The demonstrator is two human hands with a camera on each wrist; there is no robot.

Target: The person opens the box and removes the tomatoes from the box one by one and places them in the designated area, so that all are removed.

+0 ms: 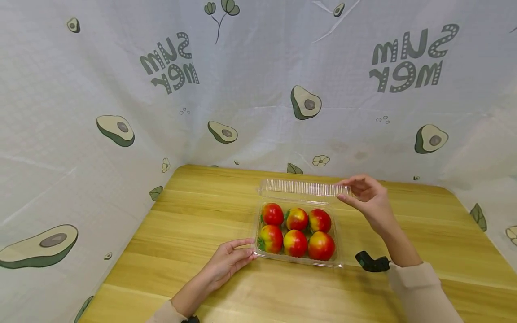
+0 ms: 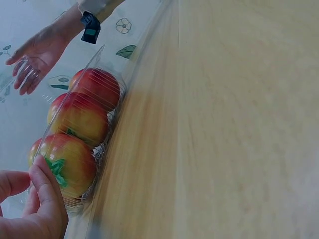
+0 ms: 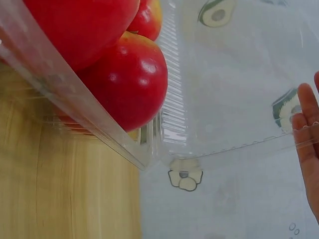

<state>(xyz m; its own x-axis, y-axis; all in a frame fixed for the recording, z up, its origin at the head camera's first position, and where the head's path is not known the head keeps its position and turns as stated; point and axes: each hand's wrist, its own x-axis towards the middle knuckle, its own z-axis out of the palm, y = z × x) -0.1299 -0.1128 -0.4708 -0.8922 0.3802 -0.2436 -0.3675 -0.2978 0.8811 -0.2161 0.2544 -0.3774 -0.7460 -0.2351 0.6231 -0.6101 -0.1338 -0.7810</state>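
A clear plastic clamshell box (image 1: pixel 299 260) sits on the wooden table with its lid (image 1: pixel 299 187) raised at the far side. Inside lie several round red-and-yellow fruits (image 1: pixel 295 243), in two rows; green leaves show on some, one plainly in the left wrist view (image 2: pixel 57 169). My left hand (image 1: pixel 231 262) pinches the near left corner of the box's rim between thumb and fingers. At the lid's right end, my right hand (image 1: pixel 369 199) holds the edge, thumb on the near side and fingers beyond. Only some right fingers (image 3: pixel 308 119) show in the right wrist view.
The wooden table (image 1: pixel 194 211) extends to both sides of the box. Behind it and to the left hangs a pale curtain (image 1: pixel 258 89) printed with avocados and lettering. A black device (image 1: pixel 372 262) is at the right wrist.
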